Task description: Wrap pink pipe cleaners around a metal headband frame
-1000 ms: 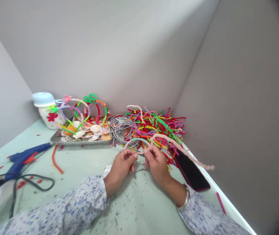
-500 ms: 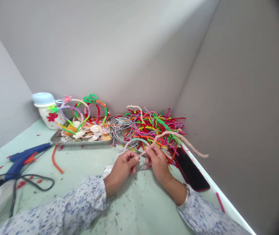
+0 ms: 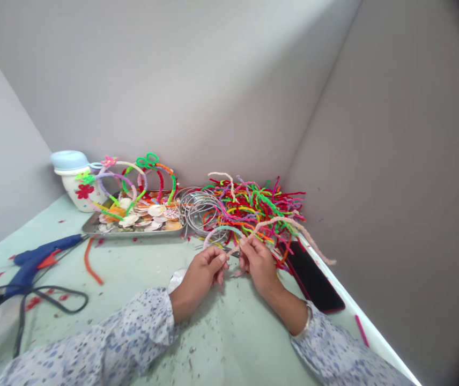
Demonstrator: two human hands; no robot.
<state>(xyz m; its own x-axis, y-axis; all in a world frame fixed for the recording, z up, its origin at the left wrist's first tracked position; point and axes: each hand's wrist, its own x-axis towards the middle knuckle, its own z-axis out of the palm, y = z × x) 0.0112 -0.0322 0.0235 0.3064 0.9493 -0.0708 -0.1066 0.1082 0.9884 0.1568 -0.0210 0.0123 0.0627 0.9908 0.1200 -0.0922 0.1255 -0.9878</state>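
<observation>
A pale pink pipe cleaner [image 3: 280, 219] runs between my hands, its long free end arching out to the right and drooping past the table edge. My left hand [image 3: 204, 269] pinches its near end between thumb and fingertips. Close beside it, my right hand [image 3: 259, 264] is closed on the same pipe cleaner. Just behind my fingers rises a headband wrapped in mint and lilac [image 3: 224, 228]; its lower ends are hidden by my hands, so I cannot tell which hand steadies it.
Behind my hands lie a heap of coloured pipe cleaners [image 3: 259, 201] and silver wire hoops [image 3: 201, 210]. A metal tray [image 3: 145, 234] holds shells and decorated headbands. To the left are a blue glue gun [image 3: 32, 262], an orange pipe cleaner [image 3: 90, 262] and a lidded bottle [image 3: 74, 182]. A phone [image 3: 313, 279] lies right.
The free end of the pink pipe cleaner has dropped slightly and swung a little left. Both hands keep nearly the same place and grip.
</observation>
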